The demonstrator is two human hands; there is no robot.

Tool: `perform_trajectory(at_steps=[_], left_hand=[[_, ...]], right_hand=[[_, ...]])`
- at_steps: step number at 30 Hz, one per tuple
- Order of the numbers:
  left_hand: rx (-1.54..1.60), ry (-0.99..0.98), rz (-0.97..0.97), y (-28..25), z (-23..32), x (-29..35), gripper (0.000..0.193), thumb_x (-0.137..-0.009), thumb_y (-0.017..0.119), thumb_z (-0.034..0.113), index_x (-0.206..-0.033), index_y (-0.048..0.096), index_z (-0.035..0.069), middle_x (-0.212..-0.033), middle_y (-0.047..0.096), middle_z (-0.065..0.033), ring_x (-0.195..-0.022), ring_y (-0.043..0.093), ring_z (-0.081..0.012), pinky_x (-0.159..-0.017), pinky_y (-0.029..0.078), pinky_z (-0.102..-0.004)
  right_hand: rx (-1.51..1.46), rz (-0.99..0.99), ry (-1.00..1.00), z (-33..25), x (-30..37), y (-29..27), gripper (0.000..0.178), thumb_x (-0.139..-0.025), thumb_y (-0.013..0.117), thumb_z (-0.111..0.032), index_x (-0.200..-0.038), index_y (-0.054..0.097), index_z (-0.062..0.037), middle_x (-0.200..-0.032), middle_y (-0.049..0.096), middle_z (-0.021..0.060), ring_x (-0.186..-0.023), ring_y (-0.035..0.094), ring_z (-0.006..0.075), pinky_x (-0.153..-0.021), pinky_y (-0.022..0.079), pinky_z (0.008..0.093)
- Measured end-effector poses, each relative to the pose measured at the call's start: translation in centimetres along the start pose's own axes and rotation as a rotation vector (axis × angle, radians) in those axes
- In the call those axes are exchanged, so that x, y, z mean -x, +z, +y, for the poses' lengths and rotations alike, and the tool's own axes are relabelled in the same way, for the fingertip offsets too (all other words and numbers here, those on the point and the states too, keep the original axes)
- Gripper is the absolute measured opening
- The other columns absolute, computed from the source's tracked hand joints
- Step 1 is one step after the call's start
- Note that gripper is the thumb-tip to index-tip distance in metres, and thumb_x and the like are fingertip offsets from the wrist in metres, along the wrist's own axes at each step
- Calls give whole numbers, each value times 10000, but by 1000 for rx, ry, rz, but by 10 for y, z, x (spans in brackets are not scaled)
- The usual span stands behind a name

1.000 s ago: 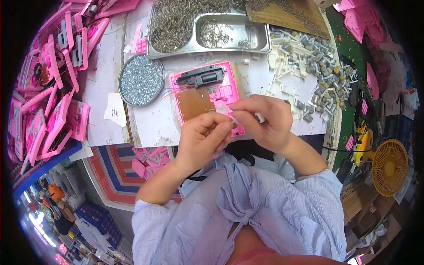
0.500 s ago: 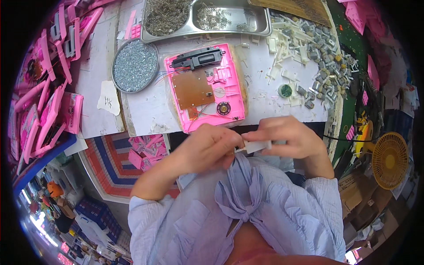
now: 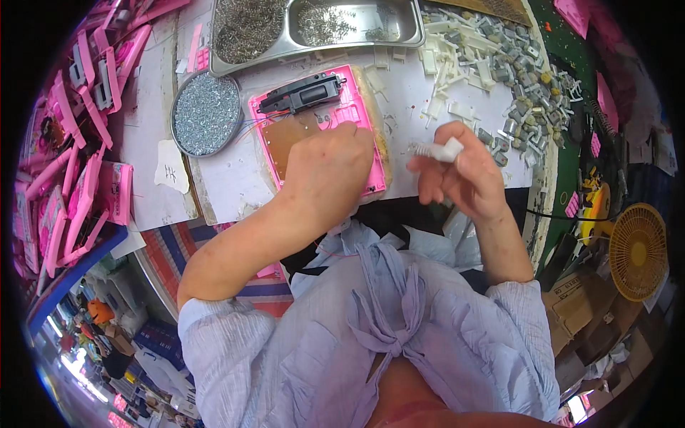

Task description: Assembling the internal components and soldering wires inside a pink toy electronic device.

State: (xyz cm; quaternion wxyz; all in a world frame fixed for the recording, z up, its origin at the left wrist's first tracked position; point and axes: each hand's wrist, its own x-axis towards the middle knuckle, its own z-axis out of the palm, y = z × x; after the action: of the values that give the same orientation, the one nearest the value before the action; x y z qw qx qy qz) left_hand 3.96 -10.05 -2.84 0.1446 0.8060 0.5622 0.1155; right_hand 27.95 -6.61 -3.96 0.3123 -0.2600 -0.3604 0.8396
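A pink plastic housing (image 3: 354, 76) lies on the worktable with a black mechanism (image 3: 303, 94) across its far end and a brown circuit board (image 3: 282, 139) on it. My left hand (image 3: 330, 162) is over the housing, fingers curled down, covering part of the board; its fingertips are hidden, so what they grip does not show. To the right, my right hand (image 3: 467, 178) pinches a small white plastic piece (image 3: 449, 150) between thumb and forefinger. A thin coil spring (image 3: 422, 149) sticks out leftward from that piece. The other fingers of this hand are loosely curled.
A round tray of small screws (image 3: 207, 114) stands left of the housing. Behind it is a divided metal tray (image 3: 342, 48) with springs. White plastic parts and grey motor-like pieces (image 3: 524, 118) lie heaped at right. Pink housings (image 3: 75, 171) pile up at far left; a yellow fan (image 3: 637, 253) stands right.
My hands have parted from in front of my body. The left has moved forward onto the housing; the right has risen to the right with the white piece, whose spring now shows.
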Motion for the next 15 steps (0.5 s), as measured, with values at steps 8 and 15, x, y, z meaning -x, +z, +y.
perform_trajectory(at_steps=[8,15], left_hand=[[332,-60,135,-10,-5,6,141,-847,746,111,-892,639,29,-786,626,-99,-672,645,-258,-603,517,-369],[502,-91,168,-6,-8,13,125,-835,767,56,-904,674,12,-791,625,-81,-656,620,-182,-578,490,-299]], right_hand=[[707,88,-79,-3,-28,-1,261,-984,595,-80,-1223,545,12,-937,638,58,-822,613,92,-731,494,240],[540,149,-70,-4,-36,0,227,-955,636,-63,-1179,624,-24,-940,594,13,-859,541,43,-707,473,209]])
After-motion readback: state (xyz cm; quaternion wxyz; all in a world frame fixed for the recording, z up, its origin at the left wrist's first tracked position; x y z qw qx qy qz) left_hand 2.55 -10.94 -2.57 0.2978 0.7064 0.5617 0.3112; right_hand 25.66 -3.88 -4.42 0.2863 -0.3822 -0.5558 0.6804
